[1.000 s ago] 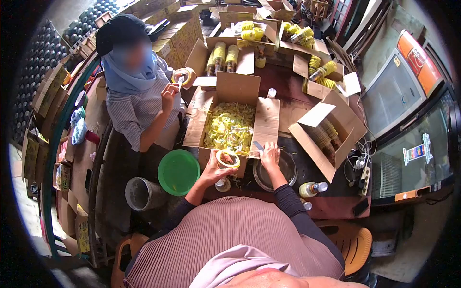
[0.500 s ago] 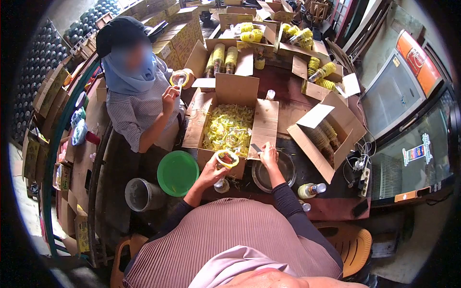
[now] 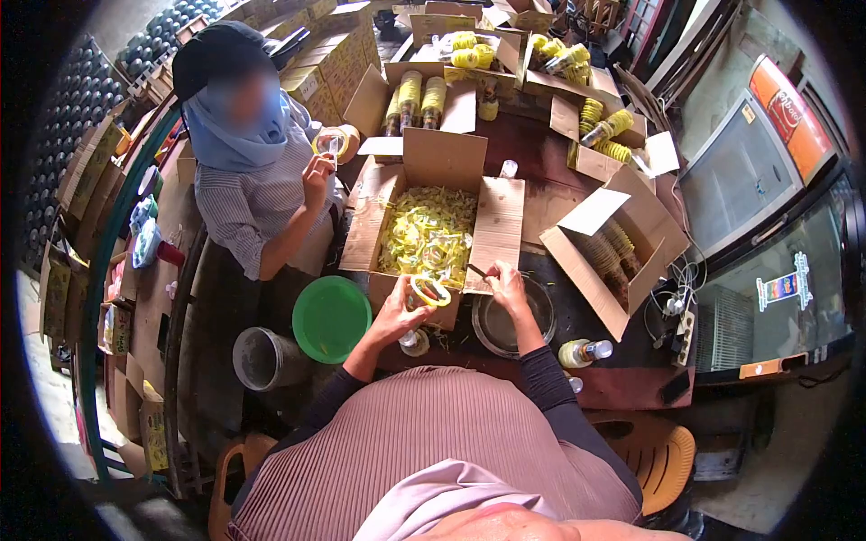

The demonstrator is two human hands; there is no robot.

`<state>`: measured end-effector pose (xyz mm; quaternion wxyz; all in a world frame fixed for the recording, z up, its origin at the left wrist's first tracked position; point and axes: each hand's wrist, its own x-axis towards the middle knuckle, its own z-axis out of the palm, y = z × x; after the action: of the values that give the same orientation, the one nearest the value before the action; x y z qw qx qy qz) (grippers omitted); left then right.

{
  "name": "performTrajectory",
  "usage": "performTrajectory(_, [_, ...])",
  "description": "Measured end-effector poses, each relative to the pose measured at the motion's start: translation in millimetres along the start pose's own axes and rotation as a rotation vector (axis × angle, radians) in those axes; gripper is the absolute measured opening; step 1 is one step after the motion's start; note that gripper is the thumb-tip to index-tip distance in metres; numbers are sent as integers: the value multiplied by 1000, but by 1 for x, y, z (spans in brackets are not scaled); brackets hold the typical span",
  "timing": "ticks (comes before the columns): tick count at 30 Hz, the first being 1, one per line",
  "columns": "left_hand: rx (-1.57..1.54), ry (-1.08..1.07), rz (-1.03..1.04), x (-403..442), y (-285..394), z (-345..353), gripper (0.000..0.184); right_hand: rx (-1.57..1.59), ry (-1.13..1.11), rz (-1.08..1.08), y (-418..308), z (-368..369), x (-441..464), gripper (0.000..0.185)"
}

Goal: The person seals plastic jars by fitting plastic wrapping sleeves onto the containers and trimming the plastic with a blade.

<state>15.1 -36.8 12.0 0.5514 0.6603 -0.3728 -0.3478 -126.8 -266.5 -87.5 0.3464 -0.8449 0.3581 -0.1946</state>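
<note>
My left hand [image 3: 400, 317] is closed on a yellow-rimmed ring [image 3: 430, 290], like a tape roll, tilted in front of the cardboard box. My right hand [image 3: 510, 287] grips a small knife [image 3: 478, 271], its blade pointing left near the box's right flap. The open box [image 3: 386, 290] holds yellow and clear scraps [image 3: 428, 233]. Beneath my right hand lies a round metal tray [image 3: 488, 335]. A clear jar [image 3: 414, 342] stands just below my left hand.
Across the left side, a person [image 3: 262, 180] holds a similar ring. A green basin [image 3: 331, 319] and grey bucket [image 3: 259, 359] sit left. At right are a bottle [image 3: 585, 353] and a box of stacked yellow items [image 3: 577, 284]. More filled boxes [image 3: 458, 110] stand behind.
The ring in my left hand has turned and tilted, and its opening looks different. The knife in my right hand has shifted slightly left and up. The person's ring has moved slightly.
</note>
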Motion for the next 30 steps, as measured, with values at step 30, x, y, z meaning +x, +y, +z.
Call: performTrajectory(30, [317,-310,223,21,26,-15,56,-56,-205,-707,-115,-76,-24,10])
